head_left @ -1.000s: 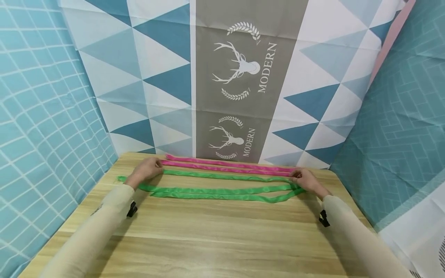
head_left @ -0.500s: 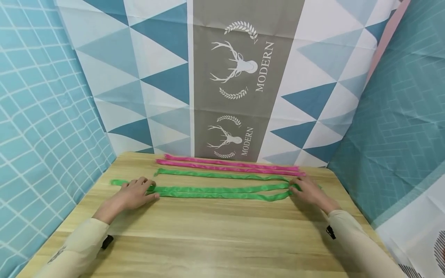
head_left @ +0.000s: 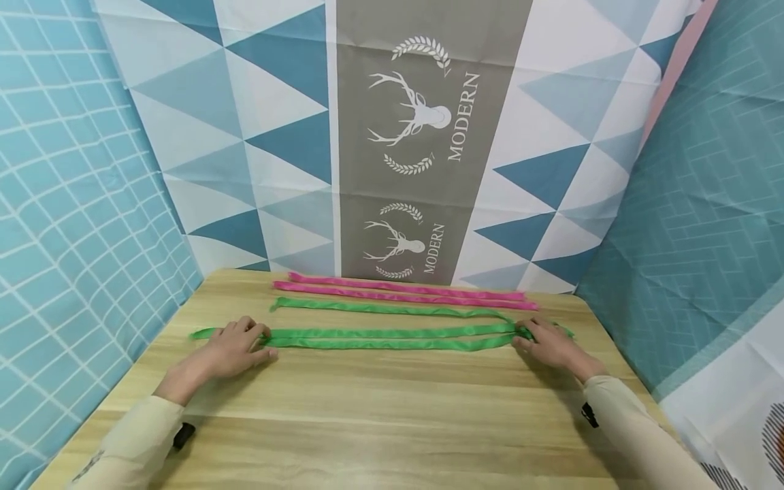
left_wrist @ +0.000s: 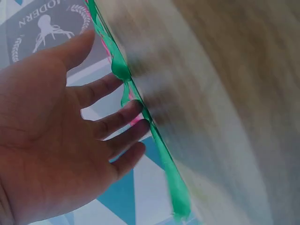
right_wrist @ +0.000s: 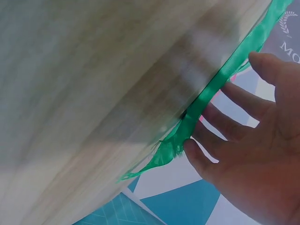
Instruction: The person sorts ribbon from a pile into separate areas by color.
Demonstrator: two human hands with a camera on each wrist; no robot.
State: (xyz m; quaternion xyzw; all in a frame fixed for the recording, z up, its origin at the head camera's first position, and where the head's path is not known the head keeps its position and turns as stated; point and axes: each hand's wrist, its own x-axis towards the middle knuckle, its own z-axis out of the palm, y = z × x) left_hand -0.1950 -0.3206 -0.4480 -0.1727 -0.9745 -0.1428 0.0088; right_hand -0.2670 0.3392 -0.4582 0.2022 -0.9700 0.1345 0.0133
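Two green ribbons (head_left: 380,345) run side by side across the wooden table, close together. On their left part rests my left hand (head_left: 229,347), its fingertips on the green ribbon (left_wrist: 176,187) and its thumb apart in the left wrist view. At the right part, my right hand (head_left: 551,344) touches the green ribbon (right_wrist: 218,82) with loosely spread fingers. Frayed ribbon ends (right_wrist: 164,152) stick out past this hand. Just behind lies another, narrower-looking green ribbon (head_left: 380,309), its right end bending toward my right hand.
Two pink ribbons (head_left: 392,297) lie parallel at the back of the wooden table (head_left: 380,415). A patterned cloth (head_left: 404,170) with deer prints hangs directly behind the table. Blue checked cloth (head_left: 79,224) lines the left side, teal cloth (head_left: 704,224) the right.
My left hand has let go of the back ribbons' left end and moved forward onto the front green ones. My right hand has moved slightly forward and right. The front green ribbons lie straighter.
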